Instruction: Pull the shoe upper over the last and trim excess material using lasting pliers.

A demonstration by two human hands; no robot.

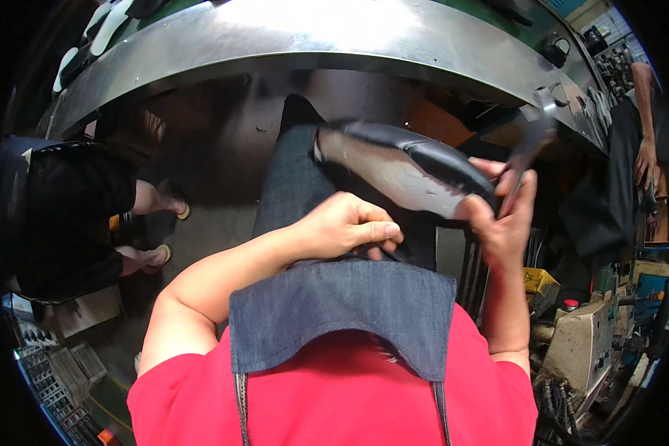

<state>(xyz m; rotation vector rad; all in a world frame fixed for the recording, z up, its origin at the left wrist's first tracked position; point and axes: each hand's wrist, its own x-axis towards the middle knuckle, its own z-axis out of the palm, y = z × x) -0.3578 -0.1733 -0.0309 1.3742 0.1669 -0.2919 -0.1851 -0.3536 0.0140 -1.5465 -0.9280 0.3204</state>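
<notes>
My right hand (502,227) grips one end of a black shoe (401,172), tilted so its pale, whitish underside shows. The same hand also has a dark-handled hand tool with a shiny metal head (547,102) sticking up past the fingers; motion blur hides its exact kind. Just in front of my apron bib, my left hand (357,227) is closed, thumb pressed against the curled fingers. Whether anything small is in it is hidden. The shoe's other end is above my denim-covered leg (293,175), apart from the left hand.
A curved metal bench edge (327,41) runs across the front, with shoe parts (111,28) at its left end. Another person's legs (145,197) are at left; another person's arm (645,126) shows far right. A machine (581,349) stands near my right elbow beside a yellow box (540,286).
</notes>
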